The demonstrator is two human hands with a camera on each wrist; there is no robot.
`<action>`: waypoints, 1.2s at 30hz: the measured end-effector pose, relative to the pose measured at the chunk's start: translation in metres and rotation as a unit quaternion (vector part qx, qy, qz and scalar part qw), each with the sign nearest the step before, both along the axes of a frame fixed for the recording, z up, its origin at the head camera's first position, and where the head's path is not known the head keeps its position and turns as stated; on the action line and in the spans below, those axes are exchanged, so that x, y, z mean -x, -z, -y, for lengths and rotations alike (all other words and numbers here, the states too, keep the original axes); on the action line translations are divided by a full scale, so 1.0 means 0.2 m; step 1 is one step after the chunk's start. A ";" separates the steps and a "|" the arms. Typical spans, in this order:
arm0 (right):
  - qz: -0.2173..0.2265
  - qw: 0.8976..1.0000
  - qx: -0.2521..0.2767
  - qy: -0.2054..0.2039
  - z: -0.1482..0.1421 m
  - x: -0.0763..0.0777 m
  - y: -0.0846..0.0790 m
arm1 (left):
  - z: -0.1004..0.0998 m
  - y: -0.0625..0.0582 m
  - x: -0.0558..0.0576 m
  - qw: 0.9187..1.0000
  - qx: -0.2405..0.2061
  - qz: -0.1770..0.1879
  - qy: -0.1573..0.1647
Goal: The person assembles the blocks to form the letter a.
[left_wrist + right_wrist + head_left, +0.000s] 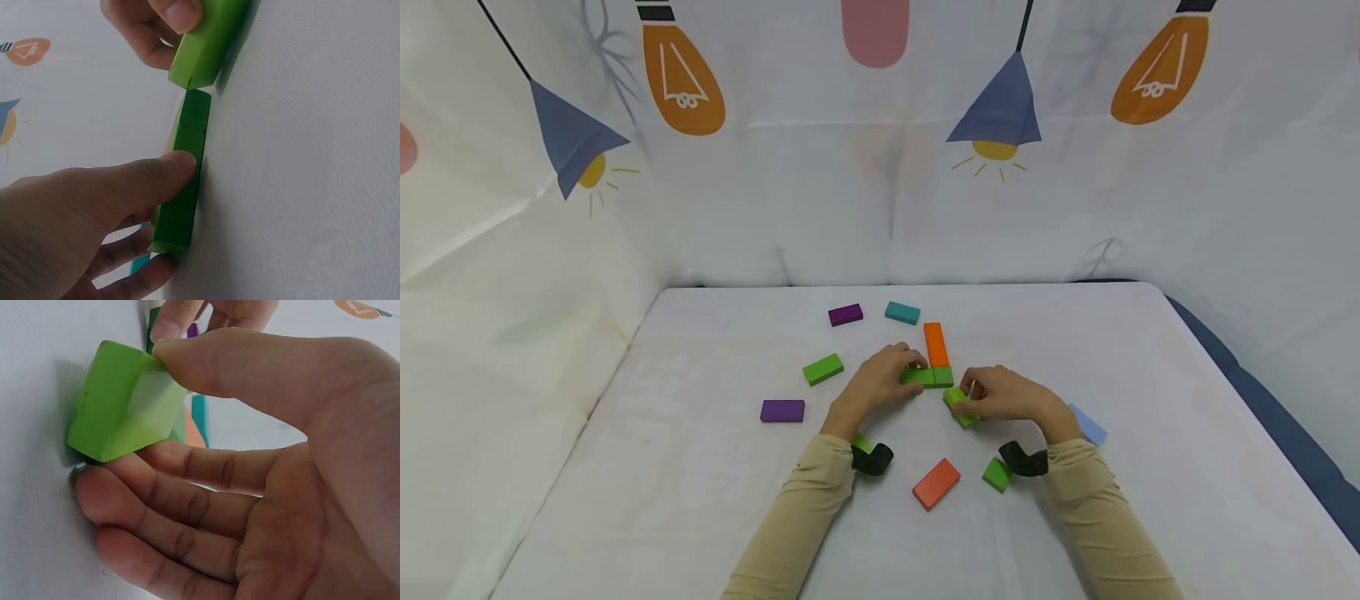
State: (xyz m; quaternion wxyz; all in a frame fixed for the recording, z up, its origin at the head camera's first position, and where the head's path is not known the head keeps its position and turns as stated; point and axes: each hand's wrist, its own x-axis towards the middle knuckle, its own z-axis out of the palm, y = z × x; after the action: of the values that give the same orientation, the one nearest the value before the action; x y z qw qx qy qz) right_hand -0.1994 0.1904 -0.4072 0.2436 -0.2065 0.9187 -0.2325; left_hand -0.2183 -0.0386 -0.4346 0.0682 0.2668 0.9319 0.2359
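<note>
My left hand pinches a dark green block between thumb and fingers as it lies on the table. A small green block sits end to end with it on the right, and an orange block stretches away behind that one. Just to the right, my right hand holds a light green block with the thumb on one side and fingertips on the other. In the left wrist view, the lower end of that light green block comes right up to the small green block.
Loose blocks lie around the hands: purple and teal behind, green and violet to the left, red-orange and green in front. Forearms partly cover a lime block and a light blue block.
</note>
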 end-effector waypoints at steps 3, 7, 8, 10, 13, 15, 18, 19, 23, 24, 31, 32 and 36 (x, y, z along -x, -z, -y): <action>0.006 1.000 -0.003 0.011 0.01 0.00 0.00 | 0.00 0.00 0.00 1.000 -0.004 0.000 0.000; 0.012 1.000 -0.008 0.028 0.03 -0.01 -0.02 | 0.00 -0.01 0.01 1.000 -0.004 0.003 -0.001; 0.012 0.999 -0.009 0.033 0.04 -0.01 -0.03 | 0.00 -0.01 0.01 1.000 -0.004 0.003 -0.002; 0.009 0.999 -0.012 0.041 0.04 -0.01 -0.03 | 0.00 -0.02 0.01 1.000 -0.003 0.002 -0.002; 0.009 0.999 -0.016 0.051 0.06 -0.02 -0.04 | 0.00 -0.03 0.01 1.000 -0.003 0.001 0.002; 0.014 0.998 -0.017 0.057 0.06 -0.03 -0.05 | 0.01 -0.03 0.01 1.000 -0.003 0.003 0.007; 0.017 0.997 -0.020 0.066 0.08 -0.03 -0.05 | 0.01 -0.03 0.02 1.000 -0.007 0.006 0.010; 0.016 0.997 -0.021 0.069 0.08 -0.03 -0.06 | 0.01 -0.03 0.02 1.000 -0.009 0.006 0.008; 0.011 0.997 -0.028 0.074 0.09 -0.04 -0.07 | 0.01 -0.04 0.02 1.000 -0.010 0.004 0.003; 0.011 0.997 -0.029 0.075 0.10 -0.04 -0.08 | 0.02 -0.04 0.02 1.000 -0.009 0.005 0.002; 0.020 0.996 -0.035 0.079 0.13 -0.04 -0.10 | 0.04 -0.07 0.01 1.000 -0.014 0.008 0.000; 0.018 0.996 -0.036 0.079 0.13 -0.04 -0.10 | 0.04 -0.07 0.01 1.000 -0.014 0.009 0.000; 0.013 0.996 -0.034 0.078 0.14 -0.04 -0.10 | 0.04 -0.08 0.01 1.000 -0.010 0.011 0.000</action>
State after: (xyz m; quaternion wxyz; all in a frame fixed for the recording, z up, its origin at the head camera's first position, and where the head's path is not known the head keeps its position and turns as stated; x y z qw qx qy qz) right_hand -0.1911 0.1623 -0.3878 0.2436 -0.1222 0.9362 -0.2218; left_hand -0.2201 -0.0459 -0.4188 0.0755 0.2654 0.9286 0.2482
